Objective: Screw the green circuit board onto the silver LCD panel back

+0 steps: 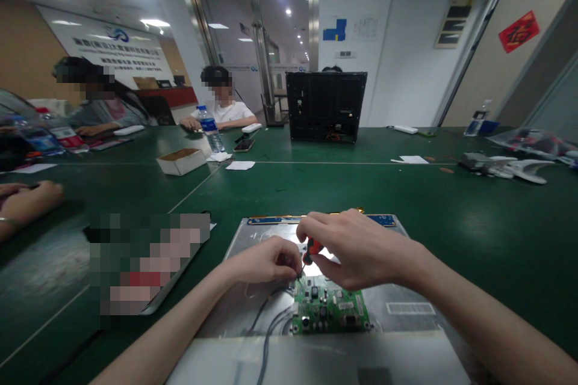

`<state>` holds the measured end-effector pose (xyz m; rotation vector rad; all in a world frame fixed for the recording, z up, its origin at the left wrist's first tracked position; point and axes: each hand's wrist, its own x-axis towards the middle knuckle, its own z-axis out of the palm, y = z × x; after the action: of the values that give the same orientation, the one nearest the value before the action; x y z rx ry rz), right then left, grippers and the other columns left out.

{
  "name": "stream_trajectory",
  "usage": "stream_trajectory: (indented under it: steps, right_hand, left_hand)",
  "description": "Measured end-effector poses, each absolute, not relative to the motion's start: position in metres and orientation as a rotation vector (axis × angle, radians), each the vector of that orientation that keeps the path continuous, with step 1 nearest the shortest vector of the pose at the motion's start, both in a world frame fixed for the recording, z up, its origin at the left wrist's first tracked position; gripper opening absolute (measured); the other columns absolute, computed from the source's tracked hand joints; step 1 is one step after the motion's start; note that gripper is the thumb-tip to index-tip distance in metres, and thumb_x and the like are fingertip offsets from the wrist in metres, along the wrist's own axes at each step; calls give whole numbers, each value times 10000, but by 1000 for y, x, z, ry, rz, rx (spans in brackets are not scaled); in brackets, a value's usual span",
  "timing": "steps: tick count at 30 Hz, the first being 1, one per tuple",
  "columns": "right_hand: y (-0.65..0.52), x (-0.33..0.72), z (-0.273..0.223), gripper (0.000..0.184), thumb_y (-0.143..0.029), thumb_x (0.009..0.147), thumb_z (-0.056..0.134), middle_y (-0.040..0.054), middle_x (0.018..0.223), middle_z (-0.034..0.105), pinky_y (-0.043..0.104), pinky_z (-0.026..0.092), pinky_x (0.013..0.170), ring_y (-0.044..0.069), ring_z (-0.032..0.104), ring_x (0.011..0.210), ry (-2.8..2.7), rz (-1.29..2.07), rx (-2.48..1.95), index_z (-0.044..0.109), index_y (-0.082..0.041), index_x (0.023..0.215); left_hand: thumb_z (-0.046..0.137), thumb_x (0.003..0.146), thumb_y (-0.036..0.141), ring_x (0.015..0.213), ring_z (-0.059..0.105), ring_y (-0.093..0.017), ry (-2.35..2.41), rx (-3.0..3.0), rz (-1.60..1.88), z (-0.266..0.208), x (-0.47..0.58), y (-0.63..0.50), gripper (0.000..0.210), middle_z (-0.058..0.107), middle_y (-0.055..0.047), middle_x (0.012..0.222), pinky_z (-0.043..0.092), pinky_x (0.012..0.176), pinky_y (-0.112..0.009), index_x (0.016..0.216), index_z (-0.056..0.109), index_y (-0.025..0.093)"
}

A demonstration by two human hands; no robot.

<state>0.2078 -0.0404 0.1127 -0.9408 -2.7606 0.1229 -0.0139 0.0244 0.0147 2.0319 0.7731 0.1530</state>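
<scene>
A flat metal display panel (401,325) lies in front of me, with a green circuit board (332,308) on its back. My right hand (350,246) is closed on a screwdriver with a red and black handle (312,248). Its shaft points down to the board's upper left corner. Close beside the tip, my left hand (271,258) has its fingers pinched together; what they hold, if anything, is hidden. Dark cables (266,337) run from the board's left side toward me. A blue strip board (382,221) lines the panel's far edge.
A pixelated tablet-like object (156,264) lies left of the panel. A small white box (181,161), a water bottle (209,129) and a black monitor housing (326,107) stand farther back. Another person's hand (34,201) rests at the left. Two seated people are across the green table (478,252).
</scene>
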Motion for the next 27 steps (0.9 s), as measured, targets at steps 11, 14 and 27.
stream_trajectory:
  steps: [11,14,27]
  right_hand:
    - [-37,208,110,145,-230,894,551,59,1000,679,270,251,534,137,569,700,-2753,118,-898,544,-169,1026]
    - [-40,208,112,179,-185,859,525,73,1045,648,271,257,524,132,535,688,-2758,133,-877,539,-164,1036]
    - [-36,209,109,54,-235,900,568,14,859,664,266,218,519,120,514,655,-2736,51,-871,564,-181,892]
  left_hand:
    - [633,721,212,632,533,-145,787,2051,174,17,-13,22,70,603,17,672,405,589,-236,753,674,166]
    - [641,721,216,640,540,-145,790,2038,162,15,-13,24,78,611,12,693,414,587,-232,767,682,169]
    - [627,737,188,619,515,-133,772,2067,153,17,-13,23,36,578,28,659,394,591,-231,730,655,166]
